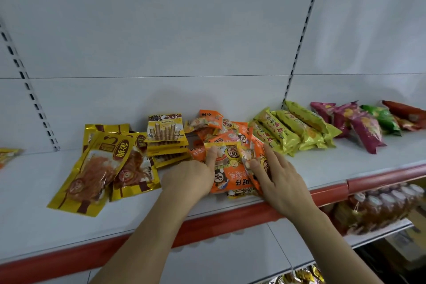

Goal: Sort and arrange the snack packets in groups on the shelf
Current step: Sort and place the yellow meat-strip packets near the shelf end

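Orange packets [232,168]: loose pile at the front edge of the shelf [322,168], mid-length; top packet's long axis runs front to back
Left hand [191,177]: at the pile's left side; thumb pressed on the top packet, other fingers curled at its edge, holding it
Right hand [276,180]: at the pile's right side; fingers fairly straight, spread narrowly, pressing on the packets
Nearer hand: both touching; pile lies between them
Neighbours: wafer packets [167,136] just left; yellow-green packets [292,131] just right

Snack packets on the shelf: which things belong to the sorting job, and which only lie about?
Belong to the job:
- orange packets, under left hand and right hand
- gold packets
- wafer-roll packets
- yellow-green packets
- purple packets
- shelf

Just lying about:
- bottles on the lower shelf
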Demonstrator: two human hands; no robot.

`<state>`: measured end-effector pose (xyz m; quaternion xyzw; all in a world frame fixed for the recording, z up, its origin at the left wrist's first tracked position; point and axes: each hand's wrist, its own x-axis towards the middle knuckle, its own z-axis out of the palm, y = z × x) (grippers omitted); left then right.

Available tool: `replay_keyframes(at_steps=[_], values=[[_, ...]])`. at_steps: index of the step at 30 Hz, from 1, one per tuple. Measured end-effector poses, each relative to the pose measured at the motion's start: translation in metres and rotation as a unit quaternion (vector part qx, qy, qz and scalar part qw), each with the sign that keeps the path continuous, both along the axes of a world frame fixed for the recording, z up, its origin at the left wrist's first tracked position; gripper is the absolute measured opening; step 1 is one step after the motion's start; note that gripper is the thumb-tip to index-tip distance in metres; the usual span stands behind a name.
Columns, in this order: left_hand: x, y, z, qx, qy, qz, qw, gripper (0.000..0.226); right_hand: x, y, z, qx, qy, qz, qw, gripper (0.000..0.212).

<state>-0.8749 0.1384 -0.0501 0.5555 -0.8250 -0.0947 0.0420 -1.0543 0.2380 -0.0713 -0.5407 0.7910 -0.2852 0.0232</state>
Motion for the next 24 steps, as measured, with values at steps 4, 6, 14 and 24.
replay_keyframes(at_steps=[4, 6, 14, 24], values=[[0.000, 0.009, -0.005, -0.083, 0.089, 0.097, 0.988, 0.083, -0.007, 0.002, 0.001, -0.017, 0.010, 0.015, 1.000, 0.067], [-0.001, 0.015, -0.012, -0.107, 0.139, 0.112, 0.978, 0.085, -0.007, 0.000, -0.003, -0.038, 0.016, 0.040, 0.998, 0.059], [-0.025, 0.025, -0.022, -0.061, 0.087, 0.115, 0.988, 0.096, -0.040, -0.028, -0.017, 0.018, 0.185, 0.177, 0.967, 0.039], [-0.023, 0.030, -0.029, -0.073, 0.177, 0.149, 0.970, 0.102, -0.040, -0.013, 0.001, -0.035, -0.008, 0.174, 0.984, 0.070]])
